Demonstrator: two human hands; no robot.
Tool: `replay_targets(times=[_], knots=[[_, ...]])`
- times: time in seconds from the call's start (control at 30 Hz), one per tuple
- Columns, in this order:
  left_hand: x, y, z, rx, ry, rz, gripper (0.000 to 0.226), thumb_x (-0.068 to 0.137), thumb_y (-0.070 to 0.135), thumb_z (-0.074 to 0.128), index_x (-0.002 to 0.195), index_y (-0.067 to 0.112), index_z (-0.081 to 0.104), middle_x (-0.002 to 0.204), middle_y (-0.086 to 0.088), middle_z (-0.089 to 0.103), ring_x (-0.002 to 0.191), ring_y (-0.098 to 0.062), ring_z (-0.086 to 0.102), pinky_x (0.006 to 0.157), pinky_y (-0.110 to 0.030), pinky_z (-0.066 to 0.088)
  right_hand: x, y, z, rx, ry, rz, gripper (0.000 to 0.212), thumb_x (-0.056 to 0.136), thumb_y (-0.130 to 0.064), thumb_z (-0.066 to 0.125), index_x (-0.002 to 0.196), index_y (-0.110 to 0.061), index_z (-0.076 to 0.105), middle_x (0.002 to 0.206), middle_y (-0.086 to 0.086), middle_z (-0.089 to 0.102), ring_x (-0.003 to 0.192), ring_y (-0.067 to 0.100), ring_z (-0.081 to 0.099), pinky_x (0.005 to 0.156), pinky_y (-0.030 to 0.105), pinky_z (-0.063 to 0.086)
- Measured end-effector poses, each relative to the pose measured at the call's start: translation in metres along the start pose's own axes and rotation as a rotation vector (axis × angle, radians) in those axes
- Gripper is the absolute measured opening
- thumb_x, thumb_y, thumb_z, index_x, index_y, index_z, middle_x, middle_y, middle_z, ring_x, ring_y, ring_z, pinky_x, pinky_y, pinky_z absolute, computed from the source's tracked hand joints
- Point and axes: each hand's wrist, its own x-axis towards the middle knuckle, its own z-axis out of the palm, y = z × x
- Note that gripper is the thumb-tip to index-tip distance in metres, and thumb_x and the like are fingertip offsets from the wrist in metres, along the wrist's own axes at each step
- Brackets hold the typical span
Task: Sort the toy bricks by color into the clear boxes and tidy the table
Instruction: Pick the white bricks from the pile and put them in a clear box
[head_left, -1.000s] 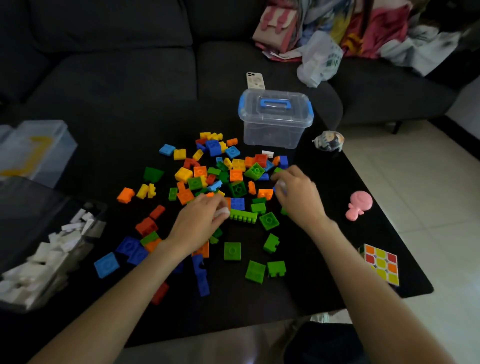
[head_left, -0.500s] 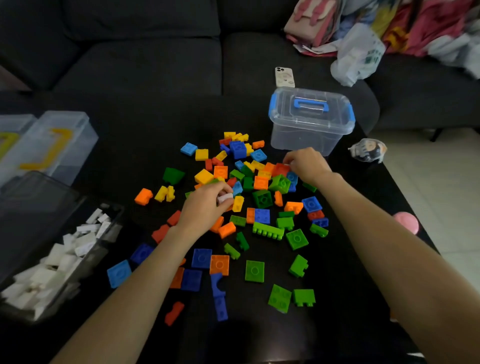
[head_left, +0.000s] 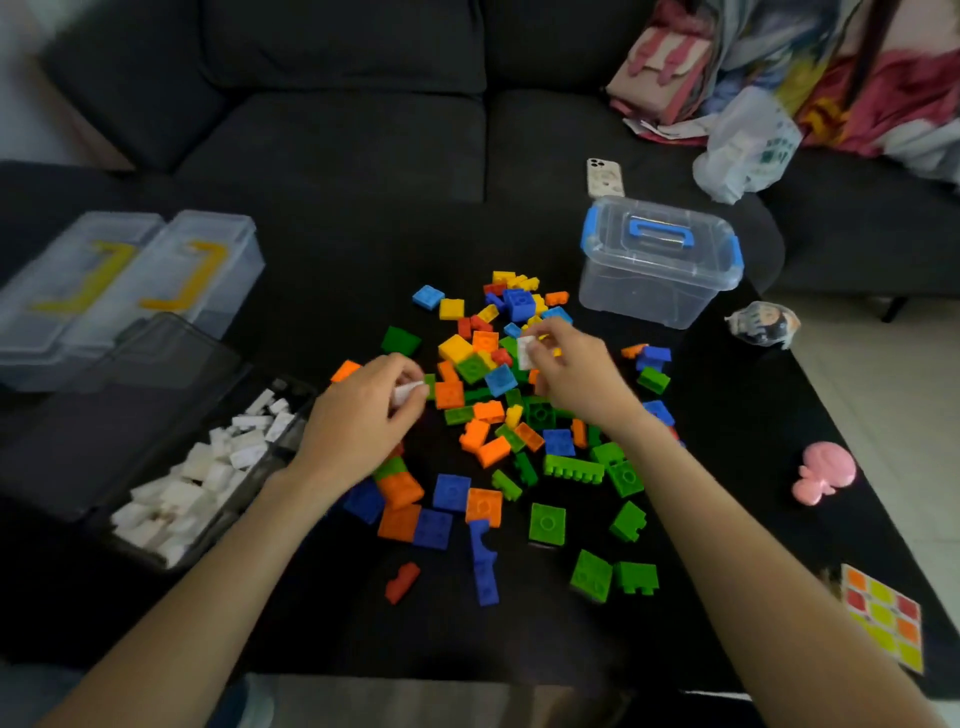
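Head view, looking down: the toy bricks (head_left: 498, 415) lie scattered in a loose heap at the middle of the dark surface (head_left: 322, 270), blue, yellow, orange, green and red mixed together. The left hand (head_left: 363, 421) pinches a white brick (head_left: 408, 392) between thumb and fingertips at the heap's left edge; most of that brick is hidden by the fingers. The right hand (head_left: 576, 376) holds a second white brick (head_left: 526, 352) by its fingertips just above the pile, studs faintly visible. Several bricks under both hands and wrists are covered.

Left of the heap, an open clear box (head_left: 208, 467) holds white bricks only; its raised lid (head_left: 119, 405) is dark and hard to read. Behind it sit two closed clear boxes with yellow handles (head_left: 130, 280), blurred and partly cut off at the frame's left edge. At the far right of the heap stands a closed clear box with a blue handle (head_left: 657, 260), nothing seen inside it.

Farther out are a phone (head_left: 604, 178) on the sofa (head_left: 337, 104), a wrapped figure toy (head_left: 763, 325), a pink toy (head_left: 826, 478) and a puzzle cube (head_left: 883, 616), this last blurred.
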Motion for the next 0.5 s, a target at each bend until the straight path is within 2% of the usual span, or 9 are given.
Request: replay_targets(times=[0.07, 0.13, 0.2, 0.23, 0.3, 0.37, 0.43, 0.5], knots=[[-0.026, -0.018, -0.027, 0.083, 0.050, -0.041, 0.007, 0.090, 0.024, 0.055, 0.094, 0.019, 0.058, 0.088, 0.005, 0.059, 0.080, -0.012, 0.055, 0.065, -0.027, 0.037, -0.009, -0.037, 0.028, 0.073, -0.093, -0.057, 0.015, 0.099, -0.019, 0.043, 0.110, -0.014, 0.053, 0.069, 0.000, 0.059, 0.042, -0.002, 0.053, 0.042, 0.013, 0.040], [-0.052, -0.040, -0.048, 0.156, 0.083, -0.117, 0.006, 0.090, 0.021, 0.056, 0.094, 0.017, 0.058, 0.088, 0.001, 0.060, 0.081, -0.017, 0.056, 0.064, -0.031, 0.039, -0.012, -0.070, 0.062, 0.084, -0.151, -0.144, 0.014, 0.098, -0.018, 0.045, 0.108, -0.013, 0.053, 0.071, 0.003, 0.060, 0.042, -0.001, 0.054, 0.042, 0.012, 0.039], [-0.076, -0.063, -0.065, 0.217, 0.095, -0.185, 0.009, 0.090, 0.021, 0.057, 0.096, 0.015, 0.060, 0.089, -0.002, 0.060, 0.084, -0.024, 0.057, 0.064, -0.036, 0.044, -0.012, -0.100, 0.098, 0.091, -0.186, -0.203, 0.015, 0.096, -0.018, 0.049, 0.107, -0.010, 0.055, 0.076, 0.005, 0.062, 0.055, 0.006, 0.060, 0.049, 0.017, 0.043], [-0.084, -0.072, -0.070, 0.236, 0.086, -0.213, 0.010, 0.089, 0.022, 0.058, 0.097, 0.015, 0.060, 0.090, -0.003, 0.060, 0.086, -0.025, 0.057, 0.065, -0.038, 0.046, -0.011, -0.113, 0.114, 0.084, -0.191, -0.232, 0.016, 0.095, -0.018, 0.050, 0.106, -0.008, 0.057, 0.078, 0.007, 0.064, 0.066, 0.016, 0.064, 0.056, 0.021, 0.045], [-0.099, -0.086, -0.079, 0.241, 0.045, -0.269, 0.013, 0.086, 0.020, 0.062, 0.098, 0.016, 0.062, 0.092, -0.003, 0.061, 0.089, -0.026, 0.057, 0.069, -0.040, 0.048, -0.008, -0.134, 0.145, 0.044, -0.225, -0.279, 0.018, 0.093, -0.016, 0.053, 0.106, -0.006, 0.058, 0.088, 0.013, 0.067, 0.083, 0.028, 0.064, 0.065, 0.028, 0.040], [-0.107, -0.095, -0.082, 0.217, 0.012, -0.280, 0.014, 0.085, 0.019, 0.064, 0.099, 0.016, 0.063, 0.094, -0.002, 0.062, 0.090, -0.024, 0.057, 0.071, -0.040, 0.048, -0.004, -0.147, 0.168, -0.021, -0.274, -0.283, 0.019, 0.090, -0.014, 0.054, 0.107, -0.006, 0.057, 0.098, 0.014, 0.066, 0.093, 0.029, 0.061, 0.071, 0.030, 0.040], [-0.114, -0.099, -0.083, 0.201, 0.007, -0.243, 0.015, 0.087, 0.019, 0.062, 0.101, 0.016, 0.066, 0.098, -0.001, 0.063, 0.093, -0.022, 0.056, 0.073, -0.037, 0.048, 0.001, -0.157, 0.186, -0.099, -0.280, -0.279, 0.020, 0.088, -0.012, 0.054, 0.108, -0.007, 0.054, 0.105, 0.014, 0.063, 0.100, 0.031, 0.059, 0.082, 0.038, 0.046], [-0.122, -0.102, -0.083, 0.214, 0.007, -0.163, 0.023, 0.091, 0.024, 0.054, 0.108, 0.015, 0.067, 0.106, -0.001, 0.065, 0.101, -0.020, 0.057, 0.083, -0.033, 0.047, 0.004, -0.162, 0.196, -0.239, -0.256, -0.307, 0.024, 0.089, -0.011, 0.053, 0.113, -0.008, 0.053, 0.112, 0.015, 0.057, 0.103, 0.032, 0.057, 0.086, 0.042, 0.047]])
